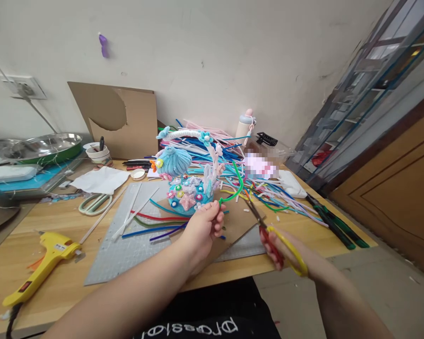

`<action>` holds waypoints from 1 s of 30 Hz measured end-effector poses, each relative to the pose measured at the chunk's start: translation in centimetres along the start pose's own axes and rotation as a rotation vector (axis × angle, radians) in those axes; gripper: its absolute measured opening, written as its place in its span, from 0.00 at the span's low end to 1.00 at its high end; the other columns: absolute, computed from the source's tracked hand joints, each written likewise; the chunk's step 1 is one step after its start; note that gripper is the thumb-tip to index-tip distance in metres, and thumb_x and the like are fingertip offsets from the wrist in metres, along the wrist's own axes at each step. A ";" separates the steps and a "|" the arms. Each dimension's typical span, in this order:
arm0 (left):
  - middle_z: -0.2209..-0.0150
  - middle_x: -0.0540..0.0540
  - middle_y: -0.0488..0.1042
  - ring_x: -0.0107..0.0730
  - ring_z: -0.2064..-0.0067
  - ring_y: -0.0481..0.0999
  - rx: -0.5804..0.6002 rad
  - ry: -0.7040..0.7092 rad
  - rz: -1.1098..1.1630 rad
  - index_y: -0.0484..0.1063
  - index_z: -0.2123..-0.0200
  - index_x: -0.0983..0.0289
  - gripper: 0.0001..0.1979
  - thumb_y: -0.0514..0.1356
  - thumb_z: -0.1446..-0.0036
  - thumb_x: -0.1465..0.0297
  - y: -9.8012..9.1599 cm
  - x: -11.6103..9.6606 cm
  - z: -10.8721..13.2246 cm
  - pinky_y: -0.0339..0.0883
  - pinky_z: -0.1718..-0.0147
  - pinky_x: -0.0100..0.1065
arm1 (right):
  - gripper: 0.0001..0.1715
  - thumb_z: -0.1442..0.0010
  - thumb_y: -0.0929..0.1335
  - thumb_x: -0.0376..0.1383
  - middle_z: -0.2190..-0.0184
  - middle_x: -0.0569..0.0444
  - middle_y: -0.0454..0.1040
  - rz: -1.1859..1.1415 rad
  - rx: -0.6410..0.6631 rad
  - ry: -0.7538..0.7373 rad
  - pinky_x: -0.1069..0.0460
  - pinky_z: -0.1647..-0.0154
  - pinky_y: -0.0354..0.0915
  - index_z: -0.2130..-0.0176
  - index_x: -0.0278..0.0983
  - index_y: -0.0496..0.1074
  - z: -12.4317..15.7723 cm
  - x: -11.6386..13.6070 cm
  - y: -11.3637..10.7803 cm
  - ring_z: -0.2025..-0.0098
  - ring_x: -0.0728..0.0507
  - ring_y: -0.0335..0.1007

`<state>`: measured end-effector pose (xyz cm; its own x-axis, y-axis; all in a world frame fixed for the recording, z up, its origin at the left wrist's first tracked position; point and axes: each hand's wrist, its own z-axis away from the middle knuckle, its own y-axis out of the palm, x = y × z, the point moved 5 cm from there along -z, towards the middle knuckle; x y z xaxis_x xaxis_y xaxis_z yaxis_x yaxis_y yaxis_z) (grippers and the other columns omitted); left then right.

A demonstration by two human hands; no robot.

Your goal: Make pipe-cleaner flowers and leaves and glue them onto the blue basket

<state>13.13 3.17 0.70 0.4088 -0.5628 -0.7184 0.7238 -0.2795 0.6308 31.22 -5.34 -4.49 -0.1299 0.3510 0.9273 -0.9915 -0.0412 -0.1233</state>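
Note:
My left hand (202, 225) is closed in a pinch on the lower end of a bent green pipe cleaner (235, 187), which curves up and to the right. My right hand (286, 252) grips yellow-and-red-handled scissors (268, 230); their blades point up-left, just right of the green stem. Directly behind my left hand stands a blue pipe-cleaner craft (189, 181) with a fluffy blue bird, small flowers and a white arch. All of it sits over a piece of brown cardboard (233, 226) on a grey cutting mat (127, 245).
A loose heap of coloured pipe cleaners (265, 188) covers the table's back right. A yellow glue gun (42, 263) lies at the front left, pale scissors (93, 203) and a tissue behind it. Black-and-green pliers (334, 221) rest near the right edge. Cardboard leans on the wall.

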 end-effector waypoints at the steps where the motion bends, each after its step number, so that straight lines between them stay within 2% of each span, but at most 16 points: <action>1: 0.80 0.44 0.59 0.17 0.82 0.54 0.015 0.022 0.019 0.67 0.69 0.67 0.14 0.63 0.50 0.61 0.2 -0.1 0.0 0.44 0.84 0.22 | 0.34 0.50 0.62 0.65 0.79 0.61 0.56 0.056 0.085 -0.051 0.57 0.84 0.58 0.67 0.37 0.60 0.8 -0.1 0.8 0.81 0.52 0.53; 4: 0.80 0.44 0.59 0.17 0.82 0.55 0.032 0.073 0.023 0.66 0.70 0.66 0.14 0.63 0.50 0.61 0.6 -0.2 0.0 0.45 0.84 0.22 | 0.30 0.46 0.62 0.61 0.74 0.58 0.57 0.153 0.144 -0.199 0.57 0.81 0.60 0.66 0.37 0.61 2.7 0.7 2.3 0.77 0.52 0.55; 7: 0.80 0.44 0.60 0.17 0.82 0.55 0.028 0.100 -0.014 0.66 0.70 0.66 0.13 0.61 0.48 0.61 0.8 0.2 0.1 0.46 0.85 0.22 | 0.26 0.43 0.63 0.57 0.73 0.57 0.57 0.249 0.108 -0.222 0.57 0.80 0.60 0.66 0.37 0.61 3.1 1.8 3.3 0.75 0.51 0.55; 11: 0.79 0.45 0.62 0.17 0.82 0.57 0.039 0.062 -0.097 0.66 0.71 0.66 0.13 0.60 0.47 0.61 1.0 1.0 0.1 0.48 0.84 0.22 | 0.25 0.43 0.63 0.56 0.72 0.57 0.57 0.334 0.081 -0.235 0.57 0.80 0.60 0.67 0.37 0.60 2.6 2.8 4.0 0.75 0.51 0.55; 17: 0.81 0.46 0.62 0.18 0.82 0.57 0.075 0.066 -0.241 0.65 0.74 0.65 0.12 0.59 0.47 0.63 1.5 1.1 0.3 0.50 0.83 0.22 | 0.30 0.44 0.58 0.62 0.74 0.59 0.56 0.244 0.118 -0.251 0.56 0.81 0.62 0.67 0.37 0.58 2.1 3.1 4.5 0.77 0.52 0.54; 24: 0.84 0.44 0.60 0.19 0.85 0.56 0.083 0.114 -0.348 0.63 0.77 0.65 0.12 0.59 0.49 0.64 2.1 0.7 0.4 0.47 0.85 0.24 | 0.30 0.44 0.58 0.62 0.78 0.61 0.54 0.175 0.104 -0.217 0.57 0.83 0.60 0.68 0.38 0.57 1.7 2.6 4.8 0.80 0.52 0.56; 30: 0.85 0.44 0.61 0.19 0.85 0.58 0.108 0.132 -0.378 0.63 0.76 0.65 0.11 0.59 0.49 0.64 2.3 0.7 -0.3 0.50 0.85 0.24 | 0.31 0.45 0.58 0.63 0.79 0.63 0.55 -0.044 0.116 -0.182 0.57 0.84 0.60 0.68 0.38 0.57 1.3 1.8 5.2 0.82 0.54 0.53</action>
<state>15.29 2.34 1.56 0.1980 -0.3020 -0.9325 0.7773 -0.5312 0.3371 25.80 -6.18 -3.01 -0.0750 0.1807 0.9807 -0.9888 -0.1406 -0.0497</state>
